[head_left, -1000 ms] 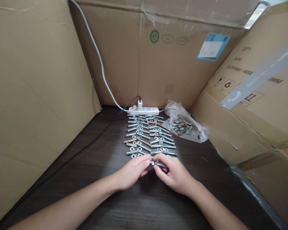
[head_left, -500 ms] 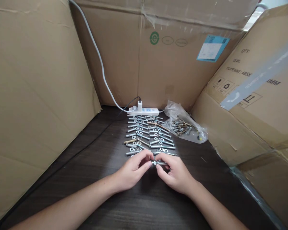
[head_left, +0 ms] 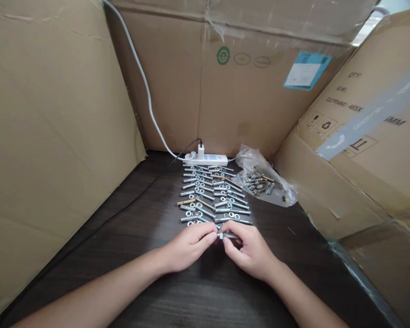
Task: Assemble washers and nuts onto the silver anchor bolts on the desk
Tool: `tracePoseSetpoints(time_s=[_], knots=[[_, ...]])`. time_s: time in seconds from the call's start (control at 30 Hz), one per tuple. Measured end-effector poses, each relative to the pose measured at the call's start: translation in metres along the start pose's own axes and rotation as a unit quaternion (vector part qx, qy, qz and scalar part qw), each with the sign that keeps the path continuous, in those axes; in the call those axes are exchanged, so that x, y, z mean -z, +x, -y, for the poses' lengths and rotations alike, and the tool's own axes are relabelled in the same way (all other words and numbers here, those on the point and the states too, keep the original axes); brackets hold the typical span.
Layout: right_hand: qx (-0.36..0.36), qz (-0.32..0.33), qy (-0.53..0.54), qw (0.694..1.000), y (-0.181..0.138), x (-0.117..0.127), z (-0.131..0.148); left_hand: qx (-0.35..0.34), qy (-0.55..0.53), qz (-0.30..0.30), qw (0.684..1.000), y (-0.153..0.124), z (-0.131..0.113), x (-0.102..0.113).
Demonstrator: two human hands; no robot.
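Note:
In front of the rows of hardware, my left hand (head_left: 192,247) and my right hand (head_left: 250,249) meet over a silvery anchor bolt (head_left: 230,235) held roughly level. A hex nut (head_left: 220,235) shows in the narrow gap between the fingertips. My left thumb and fingers pinch the bolt's nut end, hiding its tip. The right thumb and index finger close round the shank just right of the nut. Beyond the hands, metal sleeves (head_left: 188,219), bolts (head_left: 238,221) and washers (head_left: 231,215) lie in two columns of slanted rows.
A clear plastic bag (head_left: 271,193) of assembled anchor bolts lies at the right. Behind the rows stands a white power strip (head_left: 212,159) with a plug, and a black cable (head_left: 133,200) crosses the dark table (head_left: 140,237). Cardboard boxes (head_left: 177,91) wall in the back and both sides.
The left fingers have closed in from an arched pinch to a tighter one at the nut end. The right hand keeps its hold on the shank. The view has shifted slightly.

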State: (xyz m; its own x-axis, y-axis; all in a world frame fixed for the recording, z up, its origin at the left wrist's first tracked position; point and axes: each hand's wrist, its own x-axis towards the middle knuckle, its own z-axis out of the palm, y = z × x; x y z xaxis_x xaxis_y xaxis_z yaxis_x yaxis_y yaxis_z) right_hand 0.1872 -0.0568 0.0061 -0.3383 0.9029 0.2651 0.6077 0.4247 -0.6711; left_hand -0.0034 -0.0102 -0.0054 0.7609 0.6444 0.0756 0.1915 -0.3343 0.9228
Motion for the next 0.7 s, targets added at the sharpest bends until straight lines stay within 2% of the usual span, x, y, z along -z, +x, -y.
tracePoseSetpoints(time_s=[0.17,0.33,0.53,0.7], knots=[[0.010,-0.007,-0.011,1.000,-0.0003,-0.0023,-0.0023,-0.030,0.017,-0.066,0.997,-0.0022,-0.0055,0.0004],[0.006,0.005,-0.013,1.000,-0.0014,-0.0031,-0.0037,-0.057,0.058,-0.055,0.995,-0.0021,-0.0041,0.0022],[-0.004,0.006,0.002,1.000,-0.0007,-0.0043,-0.0049,-0.029,0.046,-0.043,0.998,-0.0012,-0.0032,0.0026],[-0.011,0.012,0.001,1.000,-0.0008,-0.0050,-0.0049,-0.002,0.055,-0.006,0.998,-0.0007,-0.0019,0.0031]])
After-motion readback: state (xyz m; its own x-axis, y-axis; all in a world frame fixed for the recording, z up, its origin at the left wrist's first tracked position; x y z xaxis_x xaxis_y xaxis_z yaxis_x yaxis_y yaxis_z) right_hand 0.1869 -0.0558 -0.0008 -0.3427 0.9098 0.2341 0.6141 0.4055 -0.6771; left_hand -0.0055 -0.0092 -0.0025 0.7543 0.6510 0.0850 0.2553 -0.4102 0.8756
